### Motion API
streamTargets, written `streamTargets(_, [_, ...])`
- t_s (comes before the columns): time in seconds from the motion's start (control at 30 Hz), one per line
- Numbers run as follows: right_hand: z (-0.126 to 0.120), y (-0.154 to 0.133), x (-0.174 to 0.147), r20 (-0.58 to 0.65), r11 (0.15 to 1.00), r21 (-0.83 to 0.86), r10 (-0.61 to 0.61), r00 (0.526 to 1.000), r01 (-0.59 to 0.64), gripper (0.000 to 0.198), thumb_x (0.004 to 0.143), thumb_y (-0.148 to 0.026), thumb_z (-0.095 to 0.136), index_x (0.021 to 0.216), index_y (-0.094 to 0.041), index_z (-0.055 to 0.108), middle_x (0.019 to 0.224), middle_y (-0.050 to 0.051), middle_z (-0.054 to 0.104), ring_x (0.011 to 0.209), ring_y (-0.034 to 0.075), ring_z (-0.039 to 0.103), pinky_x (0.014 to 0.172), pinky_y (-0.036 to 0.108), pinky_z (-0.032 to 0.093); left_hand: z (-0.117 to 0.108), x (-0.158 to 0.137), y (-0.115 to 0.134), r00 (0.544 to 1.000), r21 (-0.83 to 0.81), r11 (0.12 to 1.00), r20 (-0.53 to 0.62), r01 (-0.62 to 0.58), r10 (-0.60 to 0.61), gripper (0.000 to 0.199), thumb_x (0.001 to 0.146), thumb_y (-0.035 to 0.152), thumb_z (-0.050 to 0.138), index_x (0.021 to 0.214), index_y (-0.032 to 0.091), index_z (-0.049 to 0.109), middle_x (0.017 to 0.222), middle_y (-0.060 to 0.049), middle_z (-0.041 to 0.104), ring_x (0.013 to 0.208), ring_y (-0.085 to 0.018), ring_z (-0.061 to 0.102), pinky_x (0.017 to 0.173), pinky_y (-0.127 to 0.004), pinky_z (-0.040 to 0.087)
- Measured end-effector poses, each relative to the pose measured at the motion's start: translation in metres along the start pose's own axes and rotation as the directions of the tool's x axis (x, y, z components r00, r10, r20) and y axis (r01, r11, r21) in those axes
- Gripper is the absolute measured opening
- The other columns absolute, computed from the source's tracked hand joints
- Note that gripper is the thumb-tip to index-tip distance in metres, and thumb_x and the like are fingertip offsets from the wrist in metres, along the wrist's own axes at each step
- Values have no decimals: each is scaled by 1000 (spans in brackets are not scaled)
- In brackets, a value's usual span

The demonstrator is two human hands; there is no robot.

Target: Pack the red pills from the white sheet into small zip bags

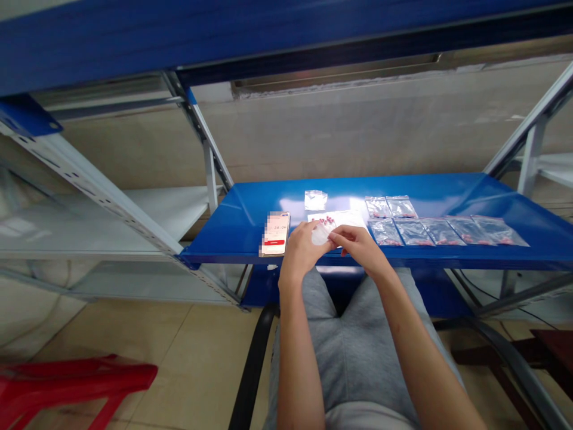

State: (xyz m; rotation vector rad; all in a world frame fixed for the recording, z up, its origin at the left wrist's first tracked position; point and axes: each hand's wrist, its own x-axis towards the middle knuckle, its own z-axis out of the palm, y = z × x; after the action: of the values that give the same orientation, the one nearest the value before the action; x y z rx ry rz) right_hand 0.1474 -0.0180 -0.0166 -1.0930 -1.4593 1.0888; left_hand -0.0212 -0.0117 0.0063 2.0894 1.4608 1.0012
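Near the front edge of the blue shelf, my left hand (302,248) is closed on a small whitish zip bag (321,235). My right hand (356,240) pinches the right edge of the same bag, its fingertips pressed together. Just beyond the bag, several small red pieces (329,220) lie on a white sheet (351,218); they are too small to tell their kind. Part of the sheet is hidden behind my hands. A small stack of clear bags (316,200) rests behind the sheet.
Several clear bags with red pieces (416,233) lie in two rows on the right of the blue shelf (268,194). A phone (276,233) showing a timer lies left of my hands. An upper blue shelf (268,36) hangs overhead. A red stool (80,379) stands lower left.
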Motion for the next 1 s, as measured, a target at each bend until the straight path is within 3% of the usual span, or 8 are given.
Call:
streamTargets(0.7, [4,5,1,0,1000,-16,-9,1000,9,30,84,-49,69,80,-19,71,72,3,70,67,17,63,52,25,47,2,0,-5,1000,30,999,9,29,-29,50,78,36,84,122,17,71,118,-14,72,108,-30,68,95,-40,54])
streamTargets(0.8, [3,6,1,16,999,-35,4,1000,-3,28,87,-48,66,87,-20,70,75,4,71,71,19,67,53,25,48,0,0,-5,999,22,999,12,41,-41,50,79,35,83,122,14,70,119,-15,71,107,-29,68,94,-39,54])
streamTargets(0.9, [-8,9,8,-77,983,-184,-16,997,1,21,89,-39,62,97,-20,67,76,4,73,71,20,71,57,27,48,-1,0,-7,999,20,999,6,47,-47,53,78,32,84,125,14,68,120,-14,71,109,-29,68,97,-40,54])
streamTargets(1.0, [-26,13,28,-212,874,-486,-133,968,13,11,89,-25,58,91,-19,68,76,4,73,69,19,70,67,30,49,-1,-1,-9,999,36,998,4,49,-49,55,77,29,85,127,12,67,119,-14,70,111,-29,67,100,-42,53])
